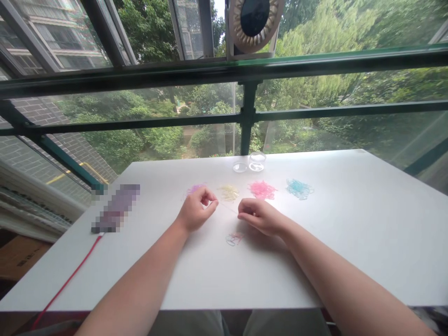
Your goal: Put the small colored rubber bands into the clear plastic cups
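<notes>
left hand (196, 210) pinching shut on thin band (227, 208) | right hand (261, 217) clamping its other end, sitting at 4 o'clock | band's running 10-to-4 | loose bands (234, 239) lying at 6, right hand nearer

Smooth matt white table (350, 233) — thin rubbery pink bands (262, 190), clear glossy plastic container (257, 161).

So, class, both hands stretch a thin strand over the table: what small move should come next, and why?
Probably move the pale strand, pinched between left hand and right hand, forward onto the yellow pile: it seems to match, and that pile lies just beyond the hands.
</notes>
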`<action>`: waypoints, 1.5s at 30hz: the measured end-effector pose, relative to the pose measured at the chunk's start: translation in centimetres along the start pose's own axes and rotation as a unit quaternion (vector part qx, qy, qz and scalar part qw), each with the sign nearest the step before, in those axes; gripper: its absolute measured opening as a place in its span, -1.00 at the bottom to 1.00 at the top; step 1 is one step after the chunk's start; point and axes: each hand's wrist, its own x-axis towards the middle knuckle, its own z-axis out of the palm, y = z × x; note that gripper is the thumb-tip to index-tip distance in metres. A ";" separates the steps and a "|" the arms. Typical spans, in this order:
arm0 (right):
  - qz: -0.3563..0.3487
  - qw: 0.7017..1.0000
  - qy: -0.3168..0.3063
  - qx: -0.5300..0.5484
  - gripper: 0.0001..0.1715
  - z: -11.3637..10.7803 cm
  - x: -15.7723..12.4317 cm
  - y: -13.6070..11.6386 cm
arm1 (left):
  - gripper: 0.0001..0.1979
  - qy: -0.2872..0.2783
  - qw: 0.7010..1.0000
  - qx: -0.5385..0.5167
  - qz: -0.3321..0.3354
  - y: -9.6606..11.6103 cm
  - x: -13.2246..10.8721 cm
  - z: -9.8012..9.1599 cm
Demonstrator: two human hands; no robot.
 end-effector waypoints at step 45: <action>0.008 0.999 -0.047 0.016 -0.88 0.4 -0.2 0.3 | -0.92 -0.162 0.987 0.003 0.014 1.7 -1.0 1.2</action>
